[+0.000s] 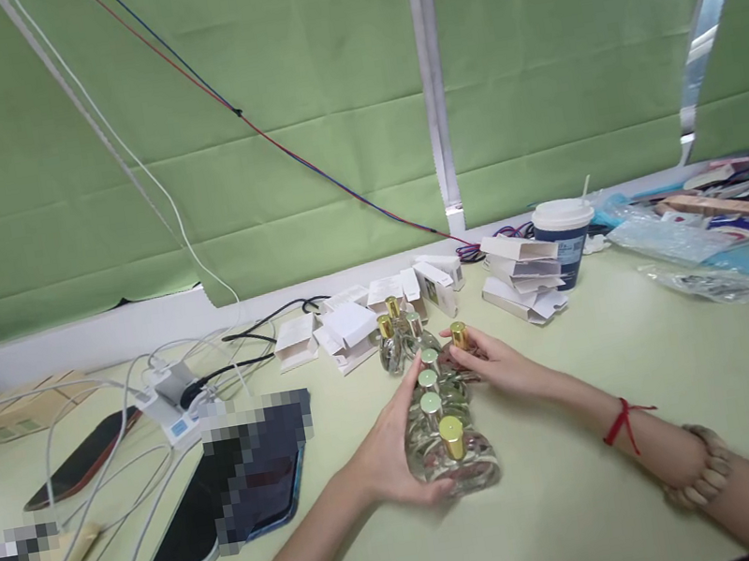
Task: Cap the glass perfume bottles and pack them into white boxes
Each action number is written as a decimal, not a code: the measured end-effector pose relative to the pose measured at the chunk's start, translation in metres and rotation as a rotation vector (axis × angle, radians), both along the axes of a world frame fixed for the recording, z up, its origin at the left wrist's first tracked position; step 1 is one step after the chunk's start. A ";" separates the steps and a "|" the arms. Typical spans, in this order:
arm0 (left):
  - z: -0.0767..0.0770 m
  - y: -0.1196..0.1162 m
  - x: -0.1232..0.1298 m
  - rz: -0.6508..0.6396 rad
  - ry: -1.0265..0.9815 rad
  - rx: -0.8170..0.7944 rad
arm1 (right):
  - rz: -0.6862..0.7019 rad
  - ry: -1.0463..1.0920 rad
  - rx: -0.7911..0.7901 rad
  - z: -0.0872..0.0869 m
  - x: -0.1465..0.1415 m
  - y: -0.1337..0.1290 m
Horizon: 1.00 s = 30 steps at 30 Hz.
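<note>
Several clear glass perfume bottles with gold or silver caps stand close together on the table. My left hand (394,453) spans a row of them from the left, its thumb at the gold-capped front bottle (472,473) and its fingers toward the back of the row. Silver caps (432,409) top the bottles between. On the row's right side, my right hand (498,363) is closed around a perfume bottle with a gold cap (458,334); its fingers hide part of the glass. Behind the row stand more bottles (392,352), apart from my fingers.
White cartons (350,327) lie behind the bottles, with a carton stack (523,276) and a lidded cup (563,236) to the right. Phones (265,487), cables and a power strip (187,419) occupy the left. Plastic bags (679,227) clutter the far right.
</note>
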<state>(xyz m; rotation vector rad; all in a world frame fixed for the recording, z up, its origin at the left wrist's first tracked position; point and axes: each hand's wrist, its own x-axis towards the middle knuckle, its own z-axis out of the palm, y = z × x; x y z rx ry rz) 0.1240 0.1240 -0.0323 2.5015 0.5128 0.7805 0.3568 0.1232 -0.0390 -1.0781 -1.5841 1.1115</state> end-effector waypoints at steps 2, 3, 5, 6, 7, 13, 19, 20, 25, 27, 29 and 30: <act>0.000 -0.001 0.000 -0.020 0.014 -0.006 | 0.016 0.032 -0.041 0.004 -0.002 -0.002; 0.000 -0.001 0.000 -0.031 0.020 -0.014 | 0.024 0.043 -0.051 0.005 -0.002 -0.002; -0.001 -0.002 0.001 -0.051 0.032 -0.024 | 0.040 0.056 -0.038 0.007 -0.003 -0.001; -0.002 -0.002 0.001 -0.060 0.036 -0.022 | 0.051 0.065 -0.024 0.008 -0.004 -0.001; -0.003 -0.002 0.001 -0.069 0.043 -0.017 | 0.065 0.073 -0.012 0.008 -0.004 -0.001; -0.009 0.001 0.004 -0.089 0.063 -0.061 | 0.150 0.038 -0.004 0.013 -0.006 -0.011; -0.005 -0.003 0.007 -0.057 0.014 -0.214 | 0.142 -0.002 0.084 0.013 -0.010 -0.020; -0.004 -0.003 0.007 -0.033 0.005 -0.256 | 0.113 -0.014 0.114 0.013 -0.010 -0.020; -0.007 -0.005 0.010 0.054 -0.014 -0.416 | 0.006 -0.038 0.296 0.014 -0.008 -0.018; -0.010 -0.005 0.012 0.085 -0.019 -0.435 | -0.014 -0.091 0.349 0.014 -0.008 -0.018; -0.012 -0.006 0.013 0.121 -0.022 -0.427 | -0.040 -0.161 0.391 0.014 -0.008 -0.019; -0.012 -0.006 0.014 0.142 -0.019 -0.417 | -0.056 -0.203 0.406 0.014 -0.009 -0.020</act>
